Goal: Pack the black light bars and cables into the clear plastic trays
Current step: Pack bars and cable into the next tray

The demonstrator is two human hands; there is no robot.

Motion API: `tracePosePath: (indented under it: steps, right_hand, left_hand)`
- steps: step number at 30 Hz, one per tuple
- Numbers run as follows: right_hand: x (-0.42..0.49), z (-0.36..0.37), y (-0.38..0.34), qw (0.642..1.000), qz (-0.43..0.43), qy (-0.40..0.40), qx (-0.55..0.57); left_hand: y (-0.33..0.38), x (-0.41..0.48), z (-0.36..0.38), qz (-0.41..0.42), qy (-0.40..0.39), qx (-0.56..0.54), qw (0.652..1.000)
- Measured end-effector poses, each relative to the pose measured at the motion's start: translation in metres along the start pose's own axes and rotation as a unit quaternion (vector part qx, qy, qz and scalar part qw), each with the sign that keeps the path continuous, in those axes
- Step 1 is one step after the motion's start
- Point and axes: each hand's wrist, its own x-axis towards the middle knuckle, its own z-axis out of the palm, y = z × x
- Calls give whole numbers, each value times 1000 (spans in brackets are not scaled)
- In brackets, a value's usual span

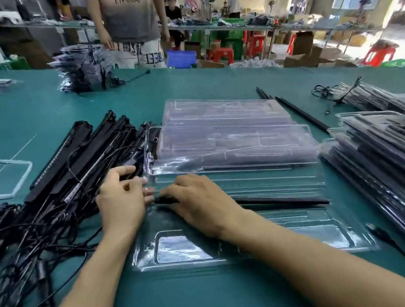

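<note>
A clear plastic tray (pixel 308 232) lies open on the green table in front of me. A long black light bar (pixel 278 201) rests across it, running right from my hands. My right hand (pixel 197 202) presses down on the bar's left end. My left hand (pixel 122 201) sits beside it at the tray's left edge, fingers curled on the bar's tip. A pile of black light bars (pixel 79 155) with tangled cables (pixel 23 241) lies to the left.
A stack of empty clear trays (pixel 226 130) sits behind the open one. Packed trays (pixel 388 156) are piled at the right, loose thin bars (pixel 301 113) beside them. A person stands at the table's far side by another stack (pixel 83 66).
</note>
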Motion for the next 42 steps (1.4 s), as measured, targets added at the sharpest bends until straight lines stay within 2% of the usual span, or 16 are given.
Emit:
tracePosePath:
  steps: [2,8,14,20,24,30,33,37,39,42]
  right_hand:
    - [-7,-4,5,999,24,8,27]
    - [-22,-19,17,999,41,-15,11]
    - [-20,-16,12,998,13,34,-42]
    - [-17,-4,12,993,77,34,87]
    - [-19,-4,15,989,92,13,115]
    - [-18,-5,11,984,97,31,144]
    - [-20,-2,12,980,105,50,161]
    - [-24,4,13,978,94,72,173]
    - [-24,5,13,978,95,70,171]
    - [-25,7,13,980,87,73,161]
  left_hand:
    - [-2,1,0,2,-2,1,1000]
    - [-1,0,0,9,1,8,1000]
    - [-2,0,0,18,1,22,1000]
    - [0,-2,-1,2,-33,50,998]
    - [4,-4,-4,20,-108,98,989]
    - [8,-14,2,73,-118,118,983]
    - [8,-15,4,95,-94,171,976]
    - [11,-10,-1,159,-34,281,946]
    - [10,-2,-5,150,-22,324,934]
    - [10,6,-1,106,-53,371,921]
